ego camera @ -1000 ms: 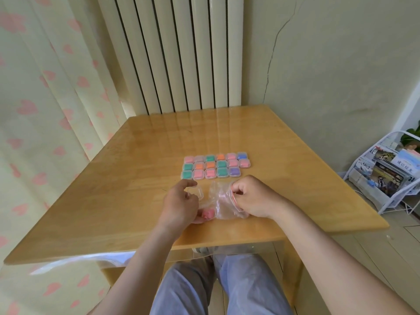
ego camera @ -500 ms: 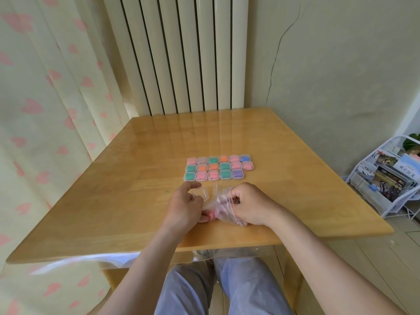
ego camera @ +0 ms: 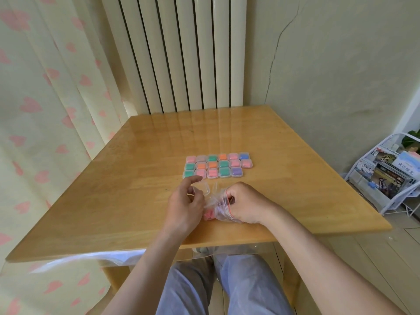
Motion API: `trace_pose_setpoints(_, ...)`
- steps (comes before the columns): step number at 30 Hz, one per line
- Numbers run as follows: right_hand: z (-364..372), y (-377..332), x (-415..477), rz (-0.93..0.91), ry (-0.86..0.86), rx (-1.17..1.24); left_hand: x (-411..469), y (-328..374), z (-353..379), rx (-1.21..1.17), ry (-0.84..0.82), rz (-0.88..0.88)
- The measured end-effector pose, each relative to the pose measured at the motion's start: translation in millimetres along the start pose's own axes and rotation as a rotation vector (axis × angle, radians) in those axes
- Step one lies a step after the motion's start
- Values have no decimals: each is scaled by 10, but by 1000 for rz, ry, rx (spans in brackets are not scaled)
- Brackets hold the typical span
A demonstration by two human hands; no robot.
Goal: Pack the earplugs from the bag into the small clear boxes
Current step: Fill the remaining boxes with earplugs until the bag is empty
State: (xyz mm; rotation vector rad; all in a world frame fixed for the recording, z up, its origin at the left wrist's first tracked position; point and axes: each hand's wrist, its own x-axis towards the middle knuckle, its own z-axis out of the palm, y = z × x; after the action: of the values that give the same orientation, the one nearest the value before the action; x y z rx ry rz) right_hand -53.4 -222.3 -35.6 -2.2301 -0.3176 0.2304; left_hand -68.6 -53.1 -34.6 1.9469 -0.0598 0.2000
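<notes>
Table (ego camera: 136, 178) bears bag (ego camera: 218, 210) inside grip of right hand (ego camera: 246, 203).

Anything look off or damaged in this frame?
A crack runs down the wall behind the table. The box grid is tidy, though its near row ends one box short on the right.

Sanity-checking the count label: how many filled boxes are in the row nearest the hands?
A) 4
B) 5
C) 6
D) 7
B: the nearest row of filled boxes holds five (green, pink, pink, green, purple), while the two rows behind it hold six each.
</notes>
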Motion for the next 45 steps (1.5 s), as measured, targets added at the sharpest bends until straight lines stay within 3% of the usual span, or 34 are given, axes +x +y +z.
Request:
trace_pose_setpoints(7, -26, -52, -46, 32, 23, 80, 23, 38, 23, -160, 62, -41)
trace_pose_setpoints(20, -67, 124, -95, 43, 115, 250, 56, -70, 110, 248, -53, 17)
trace_pose_setpoints(32, -303, 245, -309, 18, 303, 313, 70, -22, 105, 234, -59, -44)
trace_pose_setpoints(35, -380, 214, -354, 29, 345, 340, 79, 32, 91, 118, -29, -115)
trace_pose_setpoints(38, -438, 153, -358, 15, 440, 297, 81, 127, 84, -25, 13, -114)
trace_pose_setpoints(45, -566, -75, -417, 16, 836, 28, 96, 318, 117, -130, 27, -52)
